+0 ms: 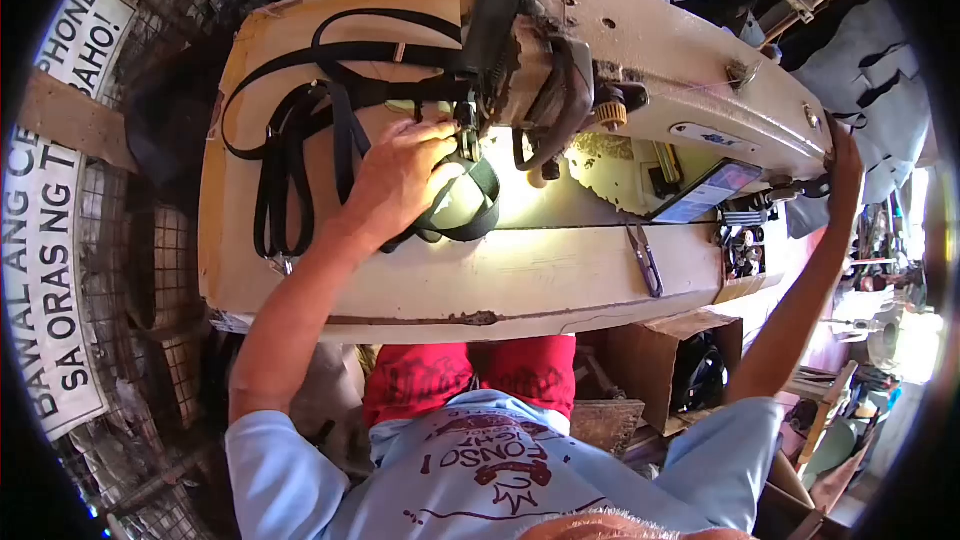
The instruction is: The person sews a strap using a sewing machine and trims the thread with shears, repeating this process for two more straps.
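My left hand (410,170) is at the needle area of a beige sewing machine (690,70), its fingers closed on black webbing strap (484,202) beside the presser foot (468,130). More of the strap (290,160) lies in loops on the machine bed to the left, with metal buckles among it. Far to the right, my right hand (846,158) reaches up to the end of the machine head, fingers curled over the dark handwheel (850,121), which is mostly hidden. A bright lamp lights the stitching spot.
Thread snips (646,260) and a phone (705,192) with its screen lit lie right of the needle. A small box of parts (745,252) stands at the table's right edge. Below is a cardboard box (670,365); wire mesh (155,270) with signs stands left.
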{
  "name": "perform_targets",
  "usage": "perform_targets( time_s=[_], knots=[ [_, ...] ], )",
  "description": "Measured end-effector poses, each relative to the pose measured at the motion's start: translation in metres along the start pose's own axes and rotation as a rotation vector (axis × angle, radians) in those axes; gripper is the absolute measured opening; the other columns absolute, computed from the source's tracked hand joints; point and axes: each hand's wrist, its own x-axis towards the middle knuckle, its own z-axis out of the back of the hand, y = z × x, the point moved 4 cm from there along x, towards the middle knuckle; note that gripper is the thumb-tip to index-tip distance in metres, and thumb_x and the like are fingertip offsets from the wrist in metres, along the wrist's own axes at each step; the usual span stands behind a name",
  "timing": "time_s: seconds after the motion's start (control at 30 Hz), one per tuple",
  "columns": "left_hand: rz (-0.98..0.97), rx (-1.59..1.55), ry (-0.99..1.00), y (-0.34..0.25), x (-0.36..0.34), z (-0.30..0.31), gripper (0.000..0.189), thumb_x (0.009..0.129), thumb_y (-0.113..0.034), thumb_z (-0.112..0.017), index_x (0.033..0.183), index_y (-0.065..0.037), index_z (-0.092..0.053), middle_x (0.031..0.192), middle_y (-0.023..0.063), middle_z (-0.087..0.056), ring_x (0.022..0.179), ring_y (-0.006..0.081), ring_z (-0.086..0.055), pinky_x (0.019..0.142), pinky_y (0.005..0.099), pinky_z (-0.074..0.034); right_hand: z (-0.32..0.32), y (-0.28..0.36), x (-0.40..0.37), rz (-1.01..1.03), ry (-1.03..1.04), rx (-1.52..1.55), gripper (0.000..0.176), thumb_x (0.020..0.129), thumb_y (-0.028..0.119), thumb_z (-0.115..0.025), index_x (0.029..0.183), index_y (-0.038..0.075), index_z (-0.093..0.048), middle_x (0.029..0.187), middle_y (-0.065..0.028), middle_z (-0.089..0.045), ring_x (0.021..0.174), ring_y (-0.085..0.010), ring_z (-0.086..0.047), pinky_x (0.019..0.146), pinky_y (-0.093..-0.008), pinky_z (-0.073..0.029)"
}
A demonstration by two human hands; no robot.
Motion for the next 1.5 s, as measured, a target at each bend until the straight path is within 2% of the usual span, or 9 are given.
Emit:
perform_targets(
  time_s=[0.1,0.17,0.2,0.3,0.6,1.0,1.13,1.23,1.5],
  knots=[
    [0.004,-0.05,-0.064,-0.01,-0.009,-0.011,0.026,0.083,-0.016,-0.068,0.105,-0.002,-0.067,0.116,0.0123,-0.066,0.11,0.032,-0.06,0.1,0.0404,-0.045,-0.079,0.025,-0.118,0.162,-0.829,0.23,0.044,0.103,0.036,-0.049,0.126,-0.001,-0.053,0.109,-0.0147,-0.064,0.097,-0.0233,-0.064,0.087,-0.0346,-0.052],
    [-0.029,0.012,-0.077,-0.003,0.001,0.0,0.026,0.082,-0.016,-0.068,0.104,-0.001,-0.067,0.116,0.0121,-0.066,0.109,0.0326,-0.06,0.098,0.0407,-0.047,-0.096,-0.013,-0.118,0.272,-0.745,0.439,0.042,0.103,0.033,-0.048,0.125,-0.002,-0.053,0.117,-0.0153,-0.06,0.105,-0.0218,-0.06,0.089,-0.036,-0.052],
    [-0.019,-0.01,-0.068,-0.003,0.001,-0.001,0.025,0.083,-0.015,-0.068,0.104,-0.002,-0.067,0.116,0.0121,-0.066,0.109,0.0327,-0.06,0.097,0.0407,-0.047,-0.084,-0.032,-0.12,0.605,-0.708,-0.066,0.039,0.103,0.03,-0.048,0.127,-0.001,-0.054,0.122,-0.0151,-0.058,0.109,-0.0214,-0.058,0.093,-0.0379,-0.05],
    [0.01,-0.061,-0.055,0.0,-0.002,-0.006,0.023,0.083,-0.014,-0.067,0.104,-0.003,-0.067,0.116,0.0126,-0.065,0.108,0.0329,-0.059,0.094,0.0403,-0.049,-0.042,-0.006,-0.094,0.19,-0.643,0.354,0.047,0.1,0.033,-0.053,0.133,-0.001,-0.052,0.124,-0.014,-0.057,0.111,-0.0228,-0.057,0.103,-0.0371,-0.042],
    [-0.111,0.077,0.051,0.002,0.004,-0.005,0.037,0.084,-0.021,-0.069,0.116,-0.003,-0.065,0.119,0.0152,-0.065,0.119,0.0315,-0.056,0.105,0.0446,-0.04,-0.052,0.132,0.003,0.201,-0.534,-0.479,0.04,0.09,0.039,-0.059,0.104,0.002,-0.068,0.105,-0.0221,-0.067,0.097,-0.037,-0.067,0.086,-0.0413,-0.051],
    [-0.374,0.19,0.195,0.01,0.007,0.005,0.04,0.085,-0.022,-0.067,0.12,-0.005,-0.06,0.137,0.014,-0.053,0.138,0.0329,-0.04,0.11,0.0494,-0.036,-0.062,0.141,-0.008,-0.008,-0.47,-0.566,0.039,0.086,0.044,-0.059,0.098,0.009,-0.072,0.103,-0.0202,-0.069,0.101,-0.0406,-0.064,0.089,-0.047,-0.05],
    [-0.384,0.214,0.204,0.012,0.001,0.006,0.044,0.089,-0.028,-0.064,0.126,-0.005,-0.057,0.136,0.0123,-0.054,0.139,0.0311,-0.039,0.11,0.0493,-0.035,-0.047,0.068,0.042,0.57,-0.52,-0.922,0.035,0.093,0.036,-0.058,0.087,0.003,-0.067,0.088,-0.0198,-0.067,0.083,-0.0388,-0.064,0.076,-0.0466,-0.051],
    [-0.33,0.144,0.179,0.019,-0.002,0.0,0.044,0.092,-0.032,-0.062,0.127,-0.004,-0.057,0.137,0.0129,-0.054,0.139,0.0314,-0.04,0.111,0.0497,-0.034,-0.034,0.056,0.052,0.599,-0.456,-0.839,0.039,0.095,0.037,-0.058,0.09,0.0,-0.068,0.092,-0.021,-0.067,0.084,-0.0378,-0.064,0.074,-0.0457,-0.05],
    [-0.283,0.082,0.195,0.027,-0.007,-0.009,0.051,0.092,-0.034,-0.062,0.132,-0.004,-0.053,0.147,0.0134,-0.045,0.142,0.0331,-0.034,0.114,0.0524,-0.03,-0.028,0.078,0.05,0.236,-0.33,-0.535,0.043,0.093,0.035,-0.059,0.084,-0.007,-0.065,0.068,-0.0192,-0.06,0.063,-0.0249,-0.056,0.065,-0.0426,-0.044]
  ],
)
